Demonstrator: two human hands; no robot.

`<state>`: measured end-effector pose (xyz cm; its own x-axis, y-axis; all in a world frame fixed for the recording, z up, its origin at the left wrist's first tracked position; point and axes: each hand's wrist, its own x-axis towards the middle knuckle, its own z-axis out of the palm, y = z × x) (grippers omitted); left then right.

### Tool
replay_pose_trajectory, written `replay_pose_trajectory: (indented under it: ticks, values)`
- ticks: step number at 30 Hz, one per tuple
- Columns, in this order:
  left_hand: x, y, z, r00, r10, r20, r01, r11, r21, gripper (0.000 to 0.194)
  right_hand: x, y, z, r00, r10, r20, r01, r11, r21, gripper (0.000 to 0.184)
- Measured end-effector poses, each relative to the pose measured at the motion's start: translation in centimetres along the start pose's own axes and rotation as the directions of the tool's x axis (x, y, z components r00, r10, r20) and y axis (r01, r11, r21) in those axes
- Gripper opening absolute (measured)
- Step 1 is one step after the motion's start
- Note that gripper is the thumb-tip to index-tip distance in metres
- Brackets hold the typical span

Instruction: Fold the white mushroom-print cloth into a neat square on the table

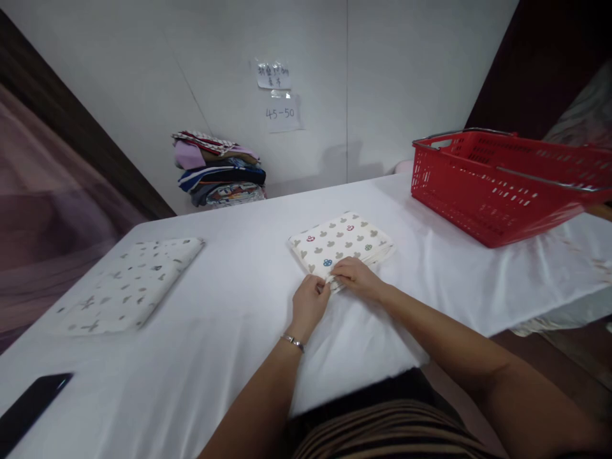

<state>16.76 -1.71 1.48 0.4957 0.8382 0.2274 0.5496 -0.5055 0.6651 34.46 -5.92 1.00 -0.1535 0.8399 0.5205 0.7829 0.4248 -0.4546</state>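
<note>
On folded cloth [338, 242], both grips [310, 301] [357, 278] pinch.

Through the head view I watched the left hand [308, 306] and right hand [359, 278] pinch the near corner of a folded printed cloth [340, 239]. Another folded cloth [136, 287] lay well left of the left hand; a red basket [461, 194] stood beyond the right hand, rightward.

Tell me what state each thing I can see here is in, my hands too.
Held printed cloth: folded, flat
Left hand: pinching its near corner
Right hand: fingers gripping its near edge
Other printed cloth: folded, flat
Red basket: upright, handles down
Cloth pile: stacked
Black phone: lying flat, screen dark
White tablecloth: spread, creased
</note>
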Motion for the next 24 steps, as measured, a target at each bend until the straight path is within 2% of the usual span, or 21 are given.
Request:
replay_pose_trajectory:
  ticks: [8, 13, 17, 20, 24]
  values:
    - [0.1, 0.1, -0.4, 0.999, -0.026, 0.023, 0.027, 0.998, -0.048, 0.017, -1.2, -1.4, -0.6, 0.987, -0.001, -0.159, -0.011, 0.997, -0.074, 0.017]
    - [0.1, 0.0, -0.2, 1.0, -0.023, 0.005, 0.023, 0.997, -0.069, 0.016, -2.3, -1.9, -0.4, 0.99, -0.038, -0.133, 0.008, 0.976, -0.218, 0.018]
    - [0.1, -0.1, -0.1, 1.0, -0.018, 0.001, 0.018, 0.998, -0.063, 0.016, -2.1, -2.2, -0.1, 0.992, -0.027, -0.125, -0.007, 0.963, -0.268, 0.019]
    - [0.1, -0.1, -0.1, 1.0, -0.011, 0.0, 0.011, 0.998, -0.064, 0.016, -1.7, -2.9, 0.2, 0.994, 0.029, -0.106, -0.057, 0.961, -0.272, 0.018]
    - [0.0, -0.2, -0.2, 1.0, 0.003, -0.004, -0.004, 0.997, -0.081, 0.015, -1.8, -3.7, 0.8, 0.979, 0.178, -0.103, -0.197, 0.954, -0.225, 0.018]
